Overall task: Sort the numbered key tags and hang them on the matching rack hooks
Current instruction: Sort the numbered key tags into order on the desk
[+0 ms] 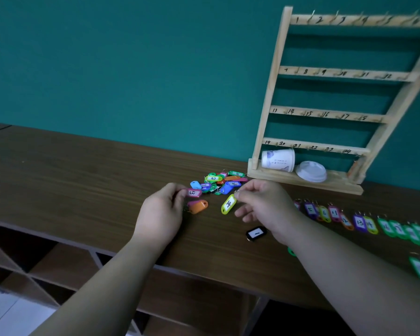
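Now pinching pink tag 13 [194,193] in left hand [163,214] | pinching yellow tag 14 [229,204] by its ring [237,191] in right hand [264,204] | hovering above tabletop [83,180] near tag pile [220,181]

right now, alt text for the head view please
The left hand pinches a pink tag marked 13 and the right hand holds a yellow tag marked 14 by its ring, over a table. A numbered wooden rack stands behind.

The rack [337,73] stands far right on the table [70,180] (cup [278,160] and lid [310,171] on its base), tag heap [218,181] just left, tag row [364,221] nearer.
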